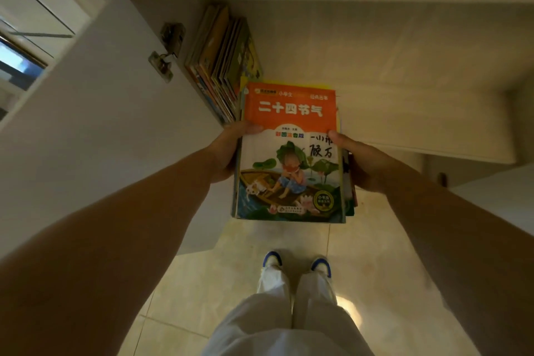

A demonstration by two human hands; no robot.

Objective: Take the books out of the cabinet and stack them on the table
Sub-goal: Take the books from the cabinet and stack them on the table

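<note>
On the far left I see the open cabinet door (95, 113). Beside its hinge, a row of books (222, 66) stands leaning on the shelf (346, 66), titles too dim to read. My left hand (228, 150) grips the stack (290, 153) from its left edge, thumb on the orange cover, fingers hidden underneath. My right hand (364, 165) grips the right edge likewise. The stack hangs above the floor (375, 254).

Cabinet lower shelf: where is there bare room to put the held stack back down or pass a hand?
Free: the shelf floor right of the leaning books, out to its front edge. Crowded: the left corner by the open door and hinge, filled by those books. Both hands, left and right, grip the book stack, so neither is spare.
</note>
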